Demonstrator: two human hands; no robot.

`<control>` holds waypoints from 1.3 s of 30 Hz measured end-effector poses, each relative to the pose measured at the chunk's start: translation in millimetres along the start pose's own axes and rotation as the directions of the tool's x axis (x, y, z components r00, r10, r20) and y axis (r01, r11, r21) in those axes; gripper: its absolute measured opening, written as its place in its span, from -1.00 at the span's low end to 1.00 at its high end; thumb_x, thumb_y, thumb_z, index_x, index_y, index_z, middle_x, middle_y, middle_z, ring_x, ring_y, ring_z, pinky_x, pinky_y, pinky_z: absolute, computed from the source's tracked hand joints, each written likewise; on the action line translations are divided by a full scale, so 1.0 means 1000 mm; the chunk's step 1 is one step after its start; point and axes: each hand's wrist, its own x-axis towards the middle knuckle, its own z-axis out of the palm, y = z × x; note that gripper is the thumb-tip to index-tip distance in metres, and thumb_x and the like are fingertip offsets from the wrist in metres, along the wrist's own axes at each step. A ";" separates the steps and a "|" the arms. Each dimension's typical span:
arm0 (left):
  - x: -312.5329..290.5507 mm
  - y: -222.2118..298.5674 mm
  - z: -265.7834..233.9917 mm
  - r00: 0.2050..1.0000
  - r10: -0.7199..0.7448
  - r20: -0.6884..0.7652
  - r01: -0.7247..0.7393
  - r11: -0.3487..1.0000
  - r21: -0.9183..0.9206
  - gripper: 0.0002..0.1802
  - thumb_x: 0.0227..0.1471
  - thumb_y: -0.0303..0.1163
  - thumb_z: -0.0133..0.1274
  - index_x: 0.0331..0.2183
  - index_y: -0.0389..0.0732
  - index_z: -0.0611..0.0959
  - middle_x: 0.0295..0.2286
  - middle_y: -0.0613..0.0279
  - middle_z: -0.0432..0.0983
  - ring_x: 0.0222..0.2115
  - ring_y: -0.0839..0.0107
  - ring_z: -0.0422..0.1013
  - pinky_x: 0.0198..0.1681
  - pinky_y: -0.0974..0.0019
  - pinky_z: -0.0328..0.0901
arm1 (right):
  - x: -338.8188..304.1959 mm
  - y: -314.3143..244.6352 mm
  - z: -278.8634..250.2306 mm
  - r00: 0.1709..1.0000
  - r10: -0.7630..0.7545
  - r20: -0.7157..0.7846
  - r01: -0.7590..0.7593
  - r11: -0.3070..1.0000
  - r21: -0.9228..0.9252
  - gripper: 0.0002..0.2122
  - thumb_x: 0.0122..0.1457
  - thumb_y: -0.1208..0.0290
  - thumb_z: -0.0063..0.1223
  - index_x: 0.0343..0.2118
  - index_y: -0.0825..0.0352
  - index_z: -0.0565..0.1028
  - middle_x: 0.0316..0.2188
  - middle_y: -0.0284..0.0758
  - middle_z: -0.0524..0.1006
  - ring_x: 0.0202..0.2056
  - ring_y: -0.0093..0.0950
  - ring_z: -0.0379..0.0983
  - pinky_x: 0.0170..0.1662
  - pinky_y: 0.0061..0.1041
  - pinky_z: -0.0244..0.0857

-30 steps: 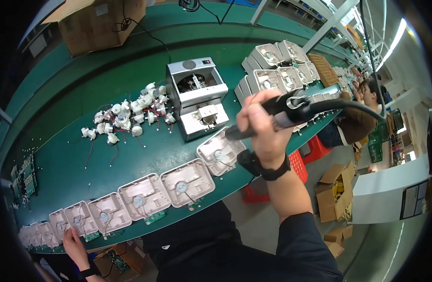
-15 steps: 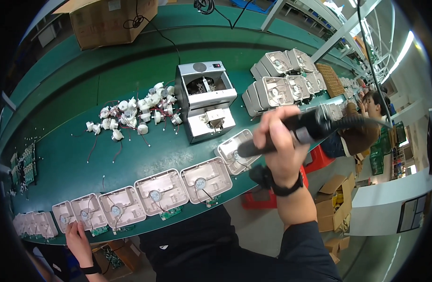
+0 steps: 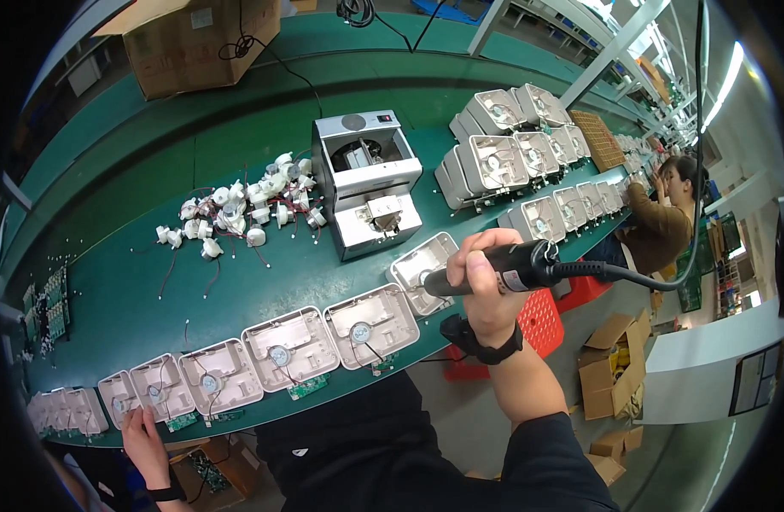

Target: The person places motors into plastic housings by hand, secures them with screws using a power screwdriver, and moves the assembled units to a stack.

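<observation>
Head view: the right hand (image 3: 487, 282) is wrapped round a black driver (image 3: 528, 266), fingers curled firmly about its barrel. A pale label (image 3: 512, 281) sits on that barrel, its print too small to read. Another pale label (image 3: 202, 18) is on the cardboard box (image 3: 187, 55) at the far side, likewise unreadable, and a small white mark (image 3: 300, 452) shows on the person's dark clothing.

The driver is held over the near side of the green desk (image 3: 127, 282), in front of the rightmost casing (image 3: 411, 266) of the near row. Its long axis runs almost level across the view, slightly tilted: the working end points left and a little down, toward that casing, while the cord (image 3: 631, 277) leaves the other end to the right. Whether the working end touches the casing cannot be told.

The left hand (image 3: 144, 439) is at the near rims of two casings toward the left of the row, fingers slightly bent and close together; whether it grips either one cannot be told.

A green circuit board (image 3: 309, 386) lies at the desk's near edge, by the row. Beyond the row stand a grey machine (image 3: 366, 175) with a dark switch (image 3: 386, 119), a heap of white parts (image 3: 230, 205) with wires, and stacked casings (image 3: 494, 162). At right a co-worker (image 3: 665, 222) sits by the desk.
</observation>
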 end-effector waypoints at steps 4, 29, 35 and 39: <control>-0.004 0.000 0.002 0.999 0.011 -0.035 -0.011 1.000 0.004 -0.70 0.25 -0.33 0.01 -0.23 -0.42 0.64 -0.20 -0.12 0.56 -0.17 -0.11 0.46 -0.08 0.05 0.35 | 0.001 0.003 0.003 1.000 0.026 -0.011 -0.026 0.998 -0.053 -0.86 0.14 0.58 0.01 -0.26 0.40 0.32 -0.46 -0.22 0.44 -0.54 -0.51 0.39 -0.38 -0.50 0.36; -0.017 0.004 -0.022 0.994 -0.025 -0.104 0.025 1.000 -0.008 -0.77 0.16 -0.34 0.08 -0.34 -0.32 0.66 -0.35 -0.05 0.55 -0.30 -0.07 0.47 -0.24 0.06 0.36 | -0.028 -0.021 0.017 0.993 0.114 0.027 -0.111 0.989 -0.095 -0.89 0.17 0.49 0.05 -0.29 0.33 0.37 -0.53 -0.33 0.41 -0.60 -0.58 0.32 -0.49 -0.58 0.30; -0.011 0.033 -0.001 0.976 0.043 -0.216 -0.049 0.998 -0.025 -0.80 0.10 -0.33 0.13 -0.39 -0.28 0.67 -0.33 -0.05 0.57 -0.32 -0.09 0.49 -0.28 0.03 0.37 | -0.054 -0.039 -0.014 0.987 0.103 -0.127 -0.098 0.994 0.045 -0.84 0.13 0.51 0.06 -0.26 0.31 0.34 -0.47 -0.32 0.37 -0.62 -0.57 0.31 -0.53 -0.58 0.25; -0.009 0.032 0.000 0.980 0.016 -0.198 -0.034 0.995 -0.090 -0.80 0.11 -0.33 0.13 -0.39 -0.28 0.67 -0.33 -0.05 0.58 -0.33 -0.09 0.49 -0.30 0.04 0.37 | -0.066 -0.038 -0.019 0.970 0.235 0.059 -0.240 0.965 0.105 -0.82 0.13 0.46 0.10 -0.27 0.30 0.33 -0.45 -0.27 0.37 -0.63 -0.55 0.31 -0.54 -0.59 0.25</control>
